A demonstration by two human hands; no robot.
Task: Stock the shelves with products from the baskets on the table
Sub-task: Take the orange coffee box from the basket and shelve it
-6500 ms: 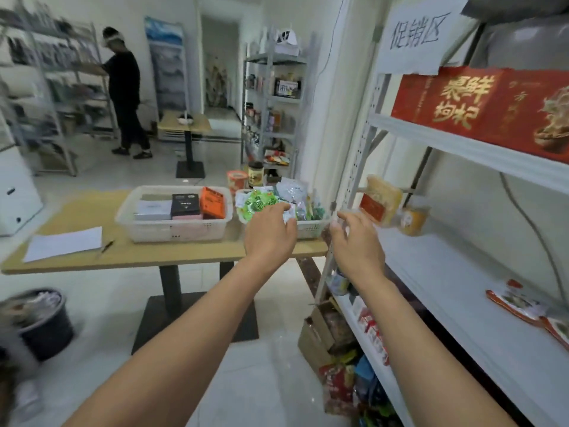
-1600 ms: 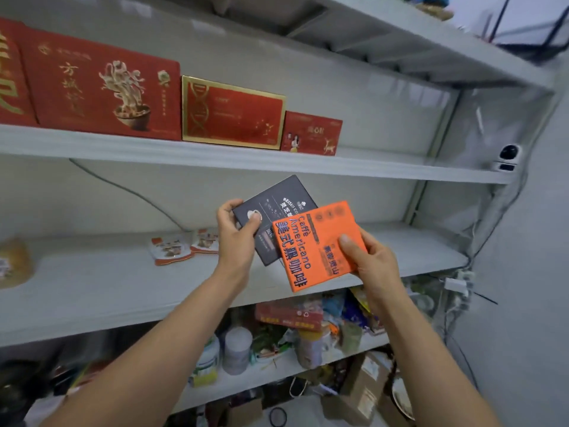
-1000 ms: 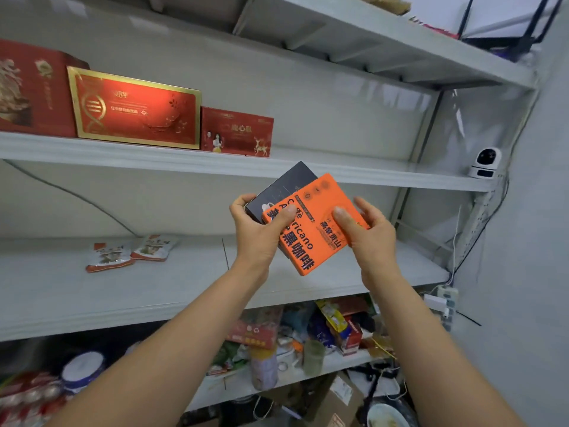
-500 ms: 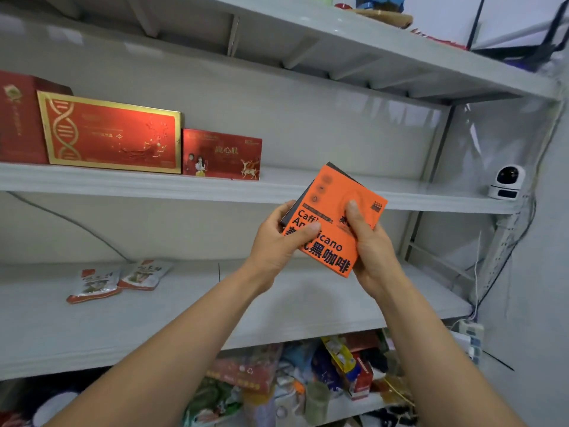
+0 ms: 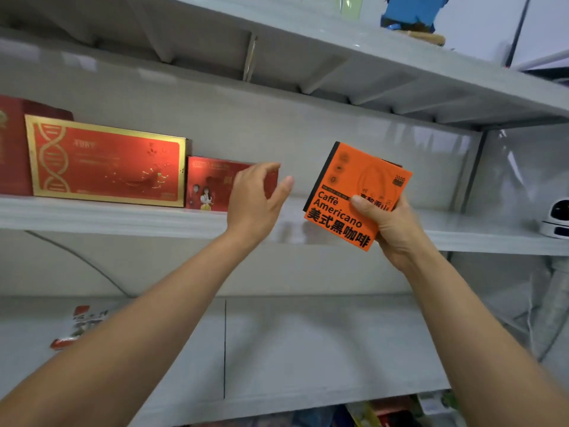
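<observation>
I see the right hand (image 5: 391,223) at the centre right of the frame. It grips a flat square orange cardboard box printed "Caffè Americano" (image 5: 348,180), with the thumb pressed on the front face and the other fingers hidden behind it. The box is held in the air, tilted, in front of the bare right part of the white metal middle shelf (image 5: 123,215), and it does not touch the board. A dark edge runs along its left side. I cannot tell if this is the box's own spine or a second thing behind it.

The left hand (image 5: 252,201) is in the centre of the frame, apart from the orange box. Its fingers are loosely curved and spread, and it holds nothing. It hangs in front of the right end of a small red rectangular carton (image 5: 209,183), which stands on the middle shelf. I cannot tell whether the fingertips touch this carton.

Just to the left of the small carton stands a wide red gift box with a gold frame (image 5: 104,161), and the two touch. A dark red box (image 5: 12,149) is cut by the left edge of the frame.

On the white lower shelf (image 5: 308,343), at lower left, a red and white snack packet (image 5: 77,328) lies partly hidden by the left forearm. A small white round camera (image 5: 557,220) sits at the right edge.
</observation>
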